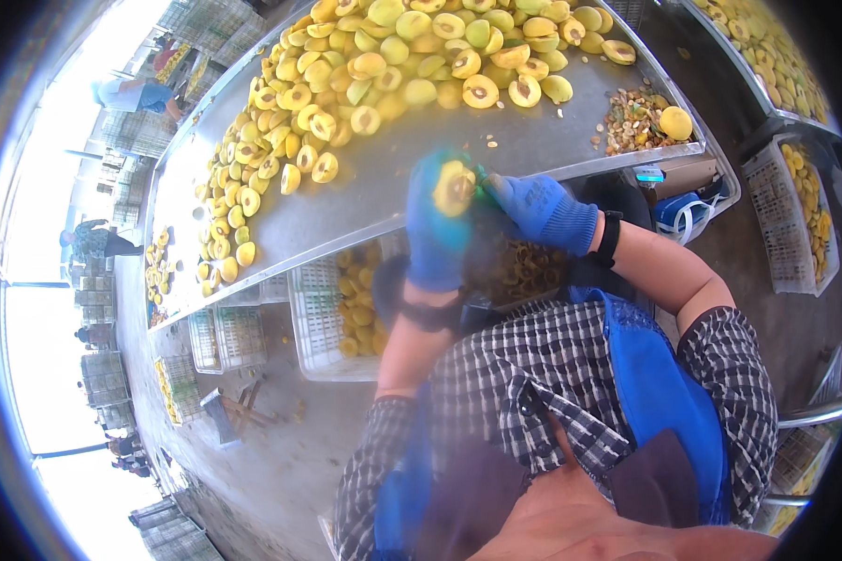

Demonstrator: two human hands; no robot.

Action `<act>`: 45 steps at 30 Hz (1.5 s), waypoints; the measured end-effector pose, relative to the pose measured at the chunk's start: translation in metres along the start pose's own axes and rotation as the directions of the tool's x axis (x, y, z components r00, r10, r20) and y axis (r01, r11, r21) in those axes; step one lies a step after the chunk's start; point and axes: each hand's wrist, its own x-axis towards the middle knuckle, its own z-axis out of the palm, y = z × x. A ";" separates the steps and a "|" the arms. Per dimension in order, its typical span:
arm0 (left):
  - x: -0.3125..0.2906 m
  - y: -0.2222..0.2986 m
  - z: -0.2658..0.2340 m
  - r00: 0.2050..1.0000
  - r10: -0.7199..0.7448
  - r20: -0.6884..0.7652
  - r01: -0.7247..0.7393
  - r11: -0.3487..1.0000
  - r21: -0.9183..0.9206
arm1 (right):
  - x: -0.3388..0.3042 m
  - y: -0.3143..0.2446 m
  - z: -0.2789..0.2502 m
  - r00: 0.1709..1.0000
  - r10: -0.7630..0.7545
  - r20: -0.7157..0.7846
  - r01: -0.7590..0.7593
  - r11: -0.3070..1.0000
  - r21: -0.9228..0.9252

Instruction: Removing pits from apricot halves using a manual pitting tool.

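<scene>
In my blue-gloved left hand (pixel 435 234) is a halved yellow peach (pixel 455 190), its brown pit cavity facing up. My right hand (pixel 544 213), also in a blue glove, is closed beside it at the table's near edge. Its fingers grip a small tool (pixel 482 183) with a green part that meets the peach; blur hides its exact kind. Beyond my hands, a large heap of halved yellow peaches (pixel 384 65) covers the far side and left of the metal table (pixel 346 182).
Pit pieces (pixel 634 122) and a whole yellow peach (pixel 675 122) lie at the table's right corner. Below the near edge stands a white crate (pixel 311 351) of peaches. Another crate (pixel 767 220) stands at right. A blue bag (pixel 685 217) sits under the corner. Other people (pixel 140 95) are at far left.
</scene>
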 end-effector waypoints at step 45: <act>-0.009 0.002 0.017 0.960 -0.117 -0.253 -0.007 0.897 -0.441 | 0.000 -0.036 0.012 0.977 -0.028 -0.211 0.088 0.955 0.284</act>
